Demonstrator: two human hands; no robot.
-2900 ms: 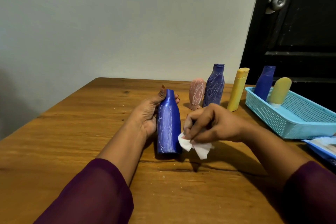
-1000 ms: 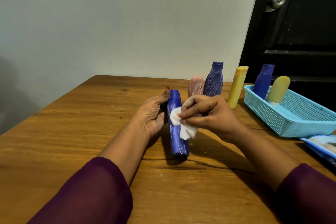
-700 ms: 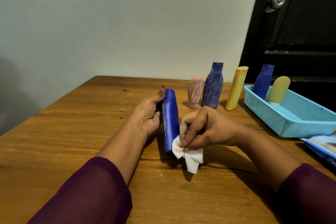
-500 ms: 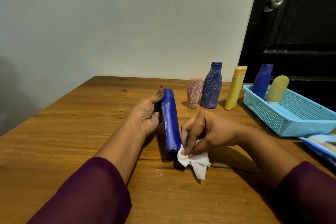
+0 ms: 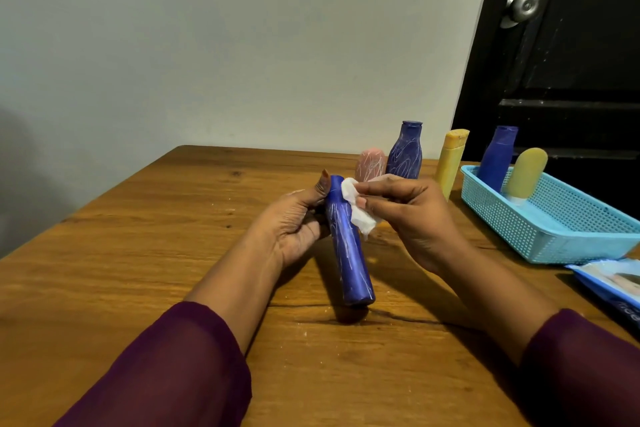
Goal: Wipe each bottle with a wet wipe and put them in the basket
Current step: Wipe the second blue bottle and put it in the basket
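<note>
Head view, basket (image 5: 554, 236) holding two bottles (image 5: 498, 159), three more bottles (image 5: 405, 152) standing left of it, our left hand (image 5: 294, 225) grips a sixth bottle (image 5: 349, 253), tilted, our right hand (image 5: 412, 215) pinches the wet wipe (image 5: 356, 208) against its top.

The light is dim, soft and even, from a source outside the frame. The wall (image 5: 242, 45) reads as flat grey and darkens toward the left edge, where a broad blurred shadow sits midway down. The door (image 5: 571, 62) at the upper right is nearly black with its detail lost, save a small glint on its knob (image 5: 524, 5). On the tabletop (image 5: 138, 270) a soft-edged shadow pools beneath the blue bottle (image 5: 349, 253) at centre. The bottle carries a faint sheen, and the wet wipe (image 5: 360, 211) is the brightest patch. Wide-angle distortion leans the door's edge and splays the tabletop. The sleeves (image 5: 173, 374) along the bottom are soft and out of focus.
</note>
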